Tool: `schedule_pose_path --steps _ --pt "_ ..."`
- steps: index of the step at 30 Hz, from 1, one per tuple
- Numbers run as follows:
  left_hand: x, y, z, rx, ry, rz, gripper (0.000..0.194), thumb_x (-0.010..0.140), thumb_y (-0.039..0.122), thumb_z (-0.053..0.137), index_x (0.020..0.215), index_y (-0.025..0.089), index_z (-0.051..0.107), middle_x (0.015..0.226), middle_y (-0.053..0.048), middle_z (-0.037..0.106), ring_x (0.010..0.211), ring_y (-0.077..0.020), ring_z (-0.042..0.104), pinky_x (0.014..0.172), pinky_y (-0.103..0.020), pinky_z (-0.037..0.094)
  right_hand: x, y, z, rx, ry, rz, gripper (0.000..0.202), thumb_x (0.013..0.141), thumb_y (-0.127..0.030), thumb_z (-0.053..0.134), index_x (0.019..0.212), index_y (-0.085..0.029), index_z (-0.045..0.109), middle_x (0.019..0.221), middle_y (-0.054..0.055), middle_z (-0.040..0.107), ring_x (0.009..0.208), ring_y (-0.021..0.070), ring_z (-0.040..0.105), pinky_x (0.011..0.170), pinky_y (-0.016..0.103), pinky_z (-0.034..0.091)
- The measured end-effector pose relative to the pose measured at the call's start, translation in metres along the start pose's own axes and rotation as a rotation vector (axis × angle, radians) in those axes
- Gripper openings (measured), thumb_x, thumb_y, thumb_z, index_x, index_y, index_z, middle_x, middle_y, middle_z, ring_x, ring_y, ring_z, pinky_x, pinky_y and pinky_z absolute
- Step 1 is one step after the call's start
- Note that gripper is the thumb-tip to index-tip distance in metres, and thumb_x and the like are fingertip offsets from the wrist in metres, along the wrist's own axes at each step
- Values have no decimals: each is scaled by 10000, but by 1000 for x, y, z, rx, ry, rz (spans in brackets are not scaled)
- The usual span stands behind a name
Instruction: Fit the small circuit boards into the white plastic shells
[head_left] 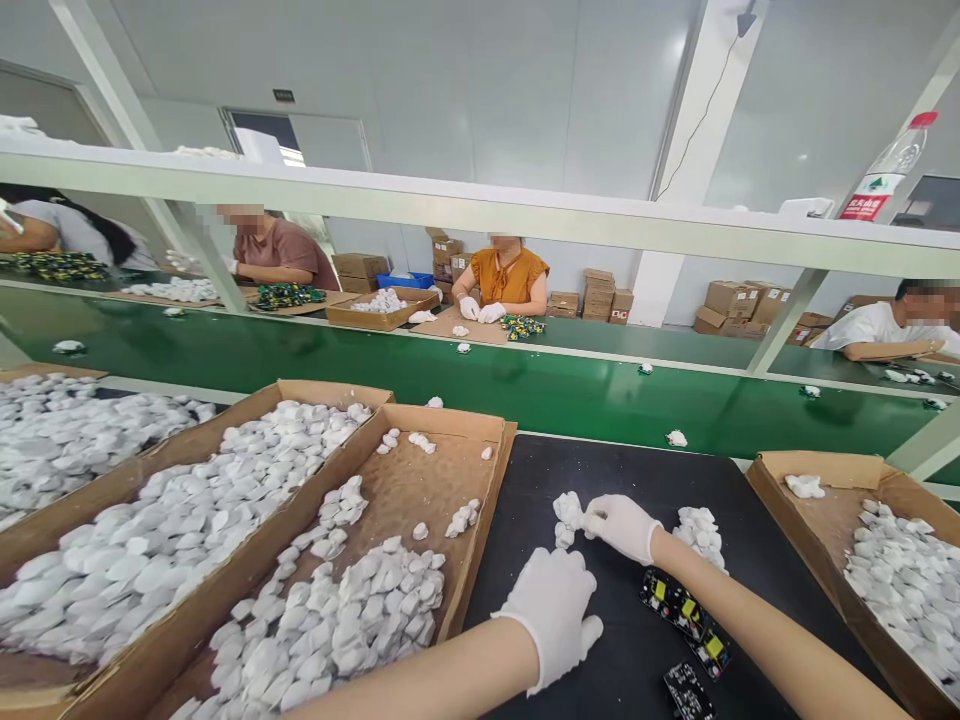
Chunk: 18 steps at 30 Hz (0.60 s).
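My right hand [624, 527], in a white glove, reaches over the black work mat [622, 470]. Its fingers are pinched together at a small cluster of white lumpy pieces [568, 508], touching the cluster's right side. Nearer to me, my left hand [551, 612], also gloved, hovers or rests palm down with its thumb apart from the fingers; nothing shows in it. Under and beside my right forearm lie another white pile [699, 535] and several black circuit boards with yellow parts [679, 605]. One more circuit board [688, 690] sits closer to me.
Cardboard trays [491, 430] of white pieces stand at my left, and another tray [814, 470] at my right. Beyond runs a green conveyor belt [555, 395] carrying small pieces. A shelf beam [480, 205] crosses above, holding a water bottle [889, 175]. Several co-workers sit opposite.
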<state>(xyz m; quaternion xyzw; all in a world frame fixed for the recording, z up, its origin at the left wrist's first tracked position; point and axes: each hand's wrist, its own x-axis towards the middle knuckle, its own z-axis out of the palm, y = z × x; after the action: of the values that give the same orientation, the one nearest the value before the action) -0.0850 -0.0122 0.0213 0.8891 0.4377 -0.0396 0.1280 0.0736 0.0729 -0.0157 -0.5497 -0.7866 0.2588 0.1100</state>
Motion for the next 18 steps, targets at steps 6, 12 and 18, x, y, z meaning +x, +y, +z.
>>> schedule_pose_path --steps 6,12,18 --pt "1 0 2 14 -10 -2 388 798 390 464 1030 135 641 982 -153 626 918 -331 570 772 -462 432 -7 7 -5 216 17 48 224 749 -307 505 639 -167 640 684 25 683 646 149 574 627 253 402" --pt "0 1 1 25 -9 -4 381 799 393 468 1030 144 639 979 -152 629 916 -325 577 770 -457 440 -28 7 -16 443 115 129 226 686 -350 558 813 -180 635 815 41 667 709 160 570 662 277 440" --pt "1 -3 9 -212 112 -135 296 758 387 530 960 202 642 986 -99 642 920 -301 589 814 -433 430 -52 -5 -27 632 71 226 245 672 -320 501 800 -155 631 693 16 591 540 94 503 535 234 421"
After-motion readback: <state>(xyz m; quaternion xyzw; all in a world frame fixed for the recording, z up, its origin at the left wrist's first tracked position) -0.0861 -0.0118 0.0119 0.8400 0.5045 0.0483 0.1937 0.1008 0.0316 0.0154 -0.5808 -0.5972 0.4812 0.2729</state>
